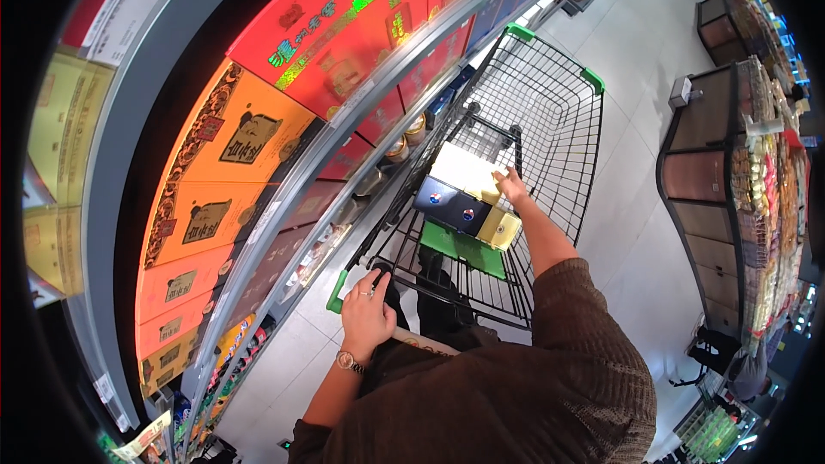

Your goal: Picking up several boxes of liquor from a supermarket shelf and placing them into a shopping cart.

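Note:
A black wire shopping cart (554, 142) with green plastic corners stands before me. My left hand (367, 309), with a ring and a wristwatch, grips the left part of the cart's handle (422, 340). Inside the cart, my right hand (511, 185) has its fingers curled on the right end of a white and pale-yellow box (461, 164); part of the grip is hidden. Against that box lies a dark blue box (449, 205) with round emblems. A small yellow box (500, 228) adjoins its right end. Nearer me is a green panel (461, 248) on the cart.
Shelves along the left carry red gift boxes (335, 32) and orange gift boxes (219, 135) behind a grey shelf edge (322, 148). Tiled floor (631, 206) runs along the cart's right. Beyond it stands a display bin (699, 174) of packaged goods. A person (751, 370) is at the far right.

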Available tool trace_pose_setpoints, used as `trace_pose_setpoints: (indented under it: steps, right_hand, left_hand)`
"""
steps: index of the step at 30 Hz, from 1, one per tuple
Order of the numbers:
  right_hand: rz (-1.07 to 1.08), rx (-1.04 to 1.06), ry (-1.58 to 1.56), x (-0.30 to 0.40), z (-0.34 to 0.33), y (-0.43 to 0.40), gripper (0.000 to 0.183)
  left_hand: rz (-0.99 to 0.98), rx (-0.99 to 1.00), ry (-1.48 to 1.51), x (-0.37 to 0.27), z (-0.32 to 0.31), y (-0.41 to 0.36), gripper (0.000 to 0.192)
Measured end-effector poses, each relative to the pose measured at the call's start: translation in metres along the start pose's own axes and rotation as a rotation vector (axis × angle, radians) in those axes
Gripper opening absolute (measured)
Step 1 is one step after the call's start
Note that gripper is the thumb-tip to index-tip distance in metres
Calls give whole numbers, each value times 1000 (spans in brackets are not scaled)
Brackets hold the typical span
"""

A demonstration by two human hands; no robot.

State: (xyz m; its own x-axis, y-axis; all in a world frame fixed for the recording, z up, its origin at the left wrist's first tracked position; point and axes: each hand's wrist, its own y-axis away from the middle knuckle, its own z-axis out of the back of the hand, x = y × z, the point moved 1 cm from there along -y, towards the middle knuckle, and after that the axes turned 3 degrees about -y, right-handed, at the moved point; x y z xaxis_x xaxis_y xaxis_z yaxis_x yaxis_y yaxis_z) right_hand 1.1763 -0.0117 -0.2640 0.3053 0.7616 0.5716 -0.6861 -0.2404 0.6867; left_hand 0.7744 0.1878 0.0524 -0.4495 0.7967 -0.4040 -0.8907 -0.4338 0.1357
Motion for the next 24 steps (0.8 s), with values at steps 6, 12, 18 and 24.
trace_pose_setpoints:
  steps: [6,12,18,24]
  right_hand:
    - [71,-284,-205,-24,-7,12,92]
    - [263,-290,-458,3,3,49,73]
    - [736,-347,-414,163,73,147,62]
    - [1244,-306,-347,345,107,365,50]
  left_hand:
    - [-27,-29,-10,-3,1,-5,59]
    - [-73,-71,-36,6,-4,9,57]
    - [-188,-48,52,9,-4,24,52]
    - [-602,-484,388,-13,156,-9,50]
